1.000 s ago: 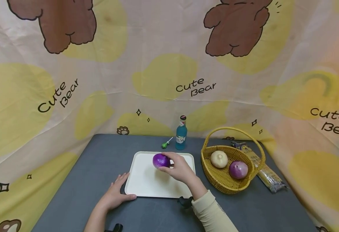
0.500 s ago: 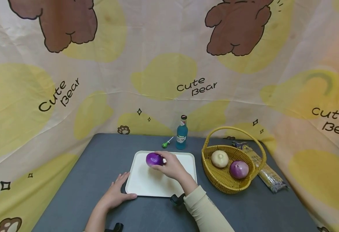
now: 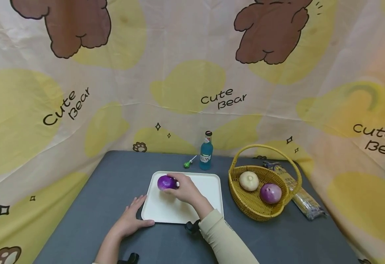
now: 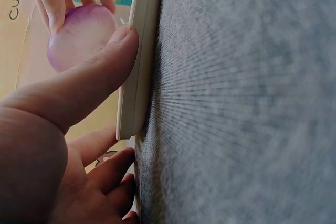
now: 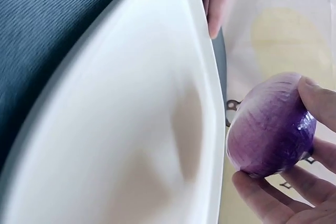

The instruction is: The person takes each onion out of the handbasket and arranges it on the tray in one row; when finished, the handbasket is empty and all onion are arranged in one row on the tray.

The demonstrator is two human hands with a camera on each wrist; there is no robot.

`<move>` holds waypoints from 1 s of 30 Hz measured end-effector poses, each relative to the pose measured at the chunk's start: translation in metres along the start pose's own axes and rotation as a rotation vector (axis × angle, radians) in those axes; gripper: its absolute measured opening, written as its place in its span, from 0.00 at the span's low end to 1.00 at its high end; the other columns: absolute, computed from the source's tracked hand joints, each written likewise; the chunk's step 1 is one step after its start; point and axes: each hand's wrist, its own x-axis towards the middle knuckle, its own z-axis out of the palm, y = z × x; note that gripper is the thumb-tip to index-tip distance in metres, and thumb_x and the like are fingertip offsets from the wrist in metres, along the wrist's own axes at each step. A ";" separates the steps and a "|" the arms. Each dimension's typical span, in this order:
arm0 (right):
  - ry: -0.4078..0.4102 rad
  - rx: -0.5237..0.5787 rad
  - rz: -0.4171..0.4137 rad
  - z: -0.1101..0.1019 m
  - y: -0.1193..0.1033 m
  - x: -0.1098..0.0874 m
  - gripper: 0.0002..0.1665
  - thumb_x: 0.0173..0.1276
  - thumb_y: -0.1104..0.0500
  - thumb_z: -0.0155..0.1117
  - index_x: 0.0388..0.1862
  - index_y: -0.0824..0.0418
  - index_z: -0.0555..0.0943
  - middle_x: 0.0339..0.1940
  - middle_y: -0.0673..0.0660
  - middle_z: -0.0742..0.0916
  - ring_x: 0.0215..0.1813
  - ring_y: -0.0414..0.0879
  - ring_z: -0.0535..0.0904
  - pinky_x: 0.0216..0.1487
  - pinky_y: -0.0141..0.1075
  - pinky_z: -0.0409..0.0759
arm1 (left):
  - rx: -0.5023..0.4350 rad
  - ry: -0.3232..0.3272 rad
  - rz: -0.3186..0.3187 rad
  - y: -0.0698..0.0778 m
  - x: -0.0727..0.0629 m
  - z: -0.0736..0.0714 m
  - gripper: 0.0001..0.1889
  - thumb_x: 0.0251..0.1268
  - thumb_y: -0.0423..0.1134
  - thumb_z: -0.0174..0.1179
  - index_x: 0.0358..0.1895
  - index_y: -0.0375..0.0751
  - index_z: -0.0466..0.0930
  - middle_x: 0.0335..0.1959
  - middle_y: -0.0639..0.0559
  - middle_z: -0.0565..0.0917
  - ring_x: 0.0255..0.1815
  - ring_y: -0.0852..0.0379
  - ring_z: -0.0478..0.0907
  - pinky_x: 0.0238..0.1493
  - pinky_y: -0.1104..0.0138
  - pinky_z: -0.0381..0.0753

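My right hand [image 3: 186, 190] grips a purple onion [image 3: 166, 182] between thumb and fingers, over the left part of a white rectangular tray [image 3: 189, 216]. In the right wrist view the onion [image 5: 269, 129] shows a paler end, and shadows fall on the tray [image 5: 131, 87] beneath. It looks raised off the tray surface. My left hand [image 3: 128, 222] rests at the tray's near left corner with its fingers spread. Its thumb [image 4: 100, 69] lies against the tray's edge in the left wrist view, and the other fingers reach along the left side.
To the right stands a yellow wicker basket [image 3: 245, 211] with a tall handle, holding a white onion [image 3: 249, 181] and another purple onion [image 3: 270, 193]. Behind it lies a long clear packet [image 3: 306, 201]. A blue bottle [image 3: 206, 152] and a green lollipop [image 3: 187, 164] are beyond the tray.
My right hand has carried the purple onion leftward over the tray, from near its middle to its left part. The left hand stays in place at the corner.
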 end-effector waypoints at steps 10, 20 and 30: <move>-0.033 -0.013 0.008 0.021 -0.008 0.008 0.36 0.62 0.47 0.76 0.68 0.55 0.78 0.63 0.54 0.84 0.62 0.47 0.81 0.63 0.41 0.81 | -0.003 -0.004 0.010 -0.002 0.000 -0.002 0.58 0.49 0.56 0.77 0.80 0.40 0.54 0.80 0.31 0.54 0.82 0.29 0.39 0.75 0.30 0.35; -0.064 -0.100 -0.014 0.030 -0.011 0.005 0.38 0.64 0.52 0.75 0.72 0.54 0.74 0.69 0.56 0.80 0.69 0.51 0.76 0.68 0.45 0.77 | 0.001 0.002 0.030 -0.002 0.002 -0.001 0.58 0.49 0.56 0.77 0.80 0.40 0.54 0.80 0.31 0.54 0.82 0.29 0.39 0.75 0.30 0.34; -0.080 -0.138 0.011 0.039 -0.013 0.003 0.46 0.63 0.51 0.76 0.78 0.46 0.66 0.73 0.55 0.75 0.71 0.51 0.73 0.69 0.45 0.77 | 0.012 0.003 0.010 -0.001 -0.002 0.002 0.58 0.49 0.57 0.77 0.80 0.40 0.54 0.80 0.32 0.54 0.82 0.29 0.39 0.75 0.30 0.35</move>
